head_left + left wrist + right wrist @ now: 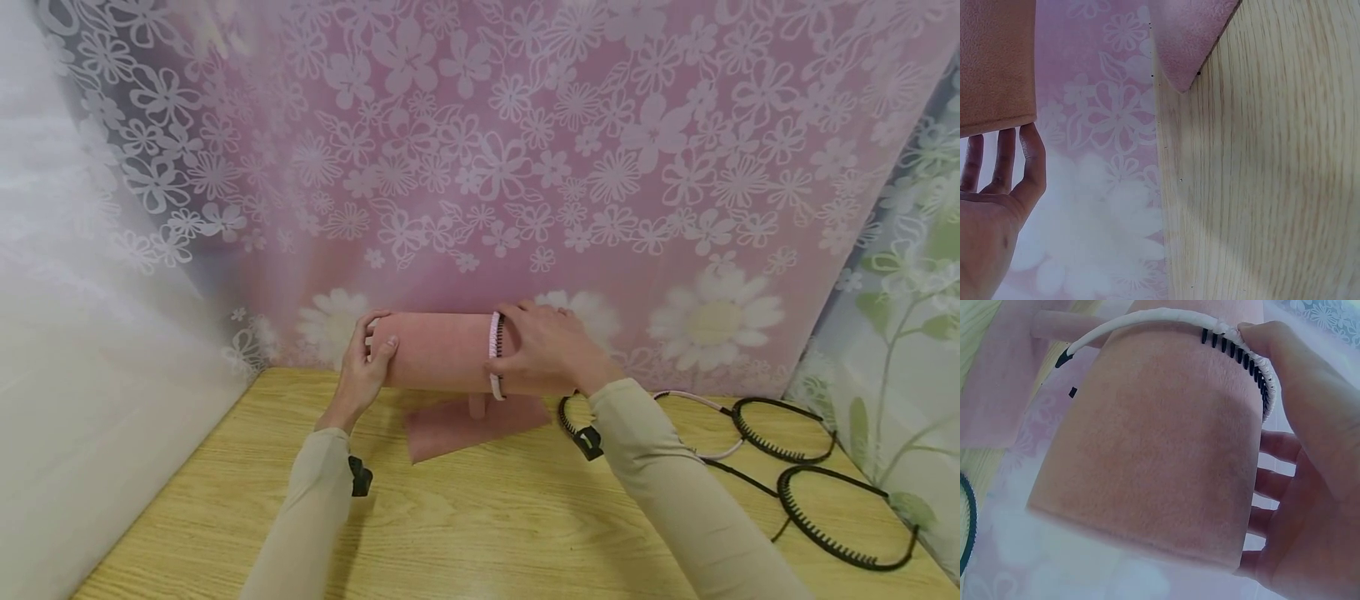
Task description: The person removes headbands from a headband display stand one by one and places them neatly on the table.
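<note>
A pink velvety headband display stand has a horizontal roll [442, 350] on a short post above a flat base [465, 433]. My left hand [366, 367] grips the roll's left end, thumb in front and fingers at the end and behind; its fingers also show in the left wrist view. Around the roll, right of its middle, sits a white headband [495, 346] with black comb teeth [1235, 351]. My right hand [543, 342] holds this headband, the thumb on its band. The other fingers reach behind the roll, their tips partly hidden.
On the wooden table [480, 533], several black toothed headbands [840, 533] and another white headband [697, 398] lie to the right, partly under my right sleeve. A flowered pink curtain [480, 167] hangs right behind the stand. Pale curtains flank both sides.
</note>
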### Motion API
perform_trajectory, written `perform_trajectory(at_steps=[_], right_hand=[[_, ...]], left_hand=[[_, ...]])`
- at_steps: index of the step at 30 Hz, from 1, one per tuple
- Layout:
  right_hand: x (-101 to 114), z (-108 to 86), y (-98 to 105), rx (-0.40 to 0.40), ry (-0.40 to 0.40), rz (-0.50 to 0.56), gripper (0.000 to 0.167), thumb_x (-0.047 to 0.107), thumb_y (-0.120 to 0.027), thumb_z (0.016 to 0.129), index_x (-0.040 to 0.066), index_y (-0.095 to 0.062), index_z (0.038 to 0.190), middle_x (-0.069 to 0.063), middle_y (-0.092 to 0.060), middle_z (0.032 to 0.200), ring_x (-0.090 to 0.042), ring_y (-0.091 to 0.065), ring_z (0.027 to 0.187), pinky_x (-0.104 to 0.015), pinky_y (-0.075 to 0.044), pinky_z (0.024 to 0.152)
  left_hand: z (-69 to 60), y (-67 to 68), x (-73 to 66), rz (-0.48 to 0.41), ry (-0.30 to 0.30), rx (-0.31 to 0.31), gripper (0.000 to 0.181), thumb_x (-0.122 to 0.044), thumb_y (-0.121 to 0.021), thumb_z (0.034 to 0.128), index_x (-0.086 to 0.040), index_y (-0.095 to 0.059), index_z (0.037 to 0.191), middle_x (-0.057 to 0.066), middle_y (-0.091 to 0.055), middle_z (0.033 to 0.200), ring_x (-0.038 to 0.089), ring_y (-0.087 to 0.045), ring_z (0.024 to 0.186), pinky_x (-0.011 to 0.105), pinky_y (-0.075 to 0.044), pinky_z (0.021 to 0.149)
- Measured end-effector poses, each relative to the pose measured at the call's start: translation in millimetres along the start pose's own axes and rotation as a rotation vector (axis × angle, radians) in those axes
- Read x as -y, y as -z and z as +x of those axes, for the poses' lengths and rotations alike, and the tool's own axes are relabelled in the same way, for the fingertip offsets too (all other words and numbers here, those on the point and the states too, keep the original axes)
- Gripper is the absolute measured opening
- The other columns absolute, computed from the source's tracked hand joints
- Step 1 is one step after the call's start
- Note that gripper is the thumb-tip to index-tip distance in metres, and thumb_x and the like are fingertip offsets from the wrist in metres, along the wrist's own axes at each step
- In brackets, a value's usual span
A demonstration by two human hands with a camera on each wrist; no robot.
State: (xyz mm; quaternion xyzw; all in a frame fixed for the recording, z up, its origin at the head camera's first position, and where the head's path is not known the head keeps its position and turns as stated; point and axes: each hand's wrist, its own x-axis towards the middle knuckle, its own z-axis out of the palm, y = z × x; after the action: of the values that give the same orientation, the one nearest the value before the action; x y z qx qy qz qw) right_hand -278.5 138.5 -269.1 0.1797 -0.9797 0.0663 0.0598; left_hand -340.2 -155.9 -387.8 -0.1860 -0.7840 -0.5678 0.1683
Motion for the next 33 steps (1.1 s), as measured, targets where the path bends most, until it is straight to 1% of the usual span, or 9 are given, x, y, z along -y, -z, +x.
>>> perform_trajectory(at_steps=[1,7,13,21,33], right_hand=[[-1,-0.8,0,-0.002,0.001,-0.002,0.092,0.064,-0.072,0.083,0.017,-0.041,0.155,-0.012,-0.053,0.151,-0.037,-0.055,0.134,-0.064,-0.042,0.108],[-6,-4.5,2,-0.018,0.002,-0.024,0.092,0.065,-0.072,0.081,0.018,-0.043,0.155,-0.011,-0.051,0.153,-0.037,-0.054,0.134,-0.065,-0.042,0.107],[-11,-6.6,2,-0.043,0.015,-0.025,0.093,0.064,-0.074,0.08,0.016,-0.045,0.154,-0.014,-0.052,0.151,-0.041,-0.056,0.131,-0.063,-0.045,0.105],[-15,-9.6,0,-0.029,0.003,-0.024,0.093,0.064,-0.074,0.08,0.017,-0.044,0.154,-0.016,-0.054,0.147,-0.04,-0.058,0.128,-0.06,-0.05,0.1],[-18,-11.5,0,-0.025,0.001,-0.013,0.093,0.063,-0.074,0.08,0.017,-0.043,0.155,-0.017,-0.053,0.147,-0.04,-0.057,0.129,-0.061,-0.052,0.098]], left_hand=[[1.2,-0.4,4.9,0.005,-0.005,-0.002,0.054,-0.042,-0.056,0.1025,-0.025,-0.041,0.151,0.014,-0.052,0.133,0.033,-0.061,0.101,0.04,-0.054,0.081],[1.9,-0.1,6.0,0.01,-0.005,0.002,0.054,-0.04,-0.056,0.1032,-0.025,-0.04,0.152,0.015,-0.051,0.135,0.032,-0.061,0.102,0.038,-0.055,0.081],[2.0,0.3,5.1,0.006,-0.003,0.001,0.054,-0.041,-0.056,0.1033,-0.025,-0.04,0.152,0.015,-0.051,0.135,0.033,-0.061,0.102,0.04,-0.056,0.08],[0.5,0.0,5.7,-0.003,0.0,0.005,0.055,-0.043,-0.057,0.1021,-0.026,-0.041,0.151,0.014,-0.052,0.134,0.034,-0.062,0.102,0.042,-0.056,0.08],[0.1,1.0,4.4,0.007,0.007,0.018,0.054,-0.043,-0.055,0.1026,-0.028,-0.039,0.152,0.013,-0.05,0.137,0.035,-0.061,0.104,0.043,-0.056,0.082]])
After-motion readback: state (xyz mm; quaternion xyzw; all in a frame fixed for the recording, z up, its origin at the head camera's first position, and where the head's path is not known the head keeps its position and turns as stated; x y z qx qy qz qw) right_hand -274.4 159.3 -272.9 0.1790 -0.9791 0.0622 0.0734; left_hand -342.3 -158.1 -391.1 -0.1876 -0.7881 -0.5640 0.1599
